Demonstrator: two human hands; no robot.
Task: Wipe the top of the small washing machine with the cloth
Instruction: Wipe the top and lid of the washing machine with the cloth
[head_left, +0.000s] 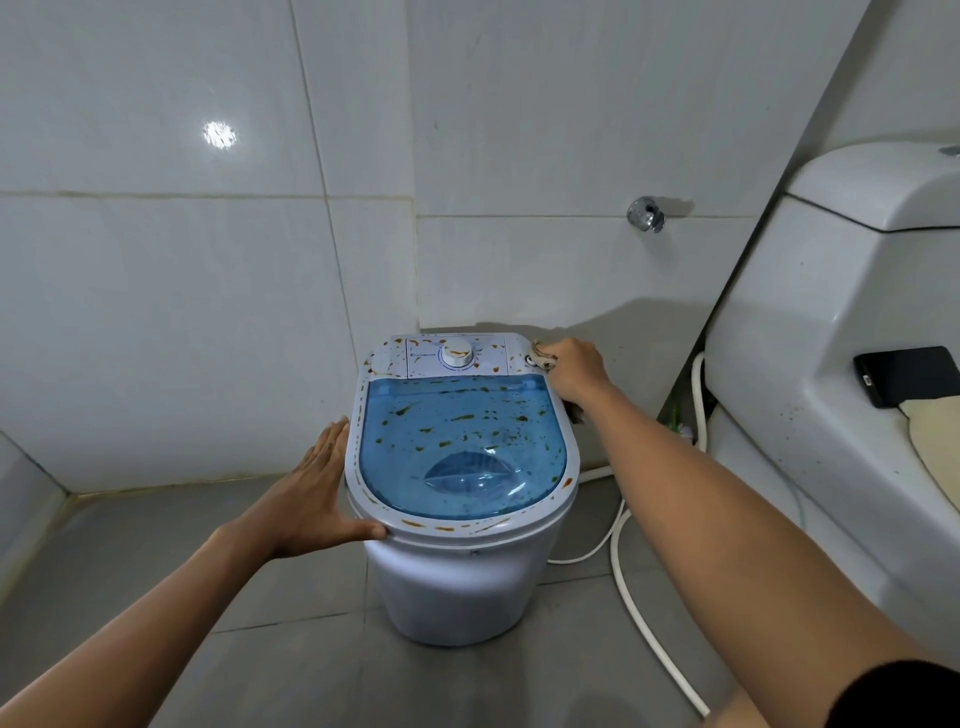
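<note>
A small white washing machine (457, 582) stands on the grey floor in the wall corner. Its clear blue lid (462, 447) and white control panel with a round dial (457, 354) are spattered with orange-brown stains. My left hand (317, 493) lies flat against the machine's left rim, fingers straight, thumb on the front edge. My right hand (574, 366) grips a bunched beige cloth (543, 356) at the top's far right corner. Most of the cloth is hidden under that hand.
A white toilet cistern (831, 291) stands close on the right, with a black phone (906, 375) and a beige towel (935, 441) on it. White hoses (631, 582) trail over the floor right of the machine. A chrome wall tap (647, 214) sits above. Tiled walls close behind.
</note>
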